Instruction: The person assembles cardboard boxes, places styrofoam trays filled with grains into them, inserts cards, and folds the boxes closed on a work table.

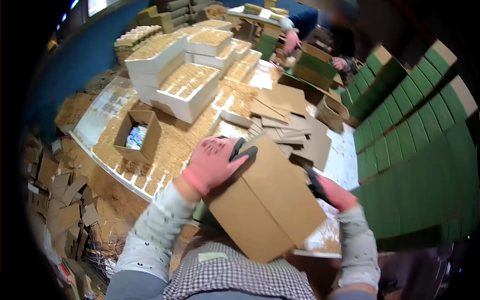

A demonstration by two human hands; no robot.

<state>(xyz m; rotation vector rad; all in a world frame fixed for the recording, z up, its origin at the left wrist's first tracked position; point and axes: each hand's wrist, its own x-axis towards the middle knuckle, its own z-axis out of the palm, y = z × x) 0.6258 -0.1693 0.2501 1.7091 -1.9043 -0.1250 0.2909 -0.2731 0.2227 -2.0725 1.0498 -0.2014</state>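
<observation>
blue wall, sawdusty white table, brown carton in left hand

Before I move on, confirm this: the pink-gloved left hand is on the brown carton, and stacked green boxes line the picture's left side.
Wrong side: the head view shows the stacked green boxes lining the picture's right side. The pink-gloved left hand is indeed on the brown carton.

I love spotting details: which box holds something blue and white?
The open brown box left of the person's left hand; its blue-and-white contents show in no other box.
</observation>
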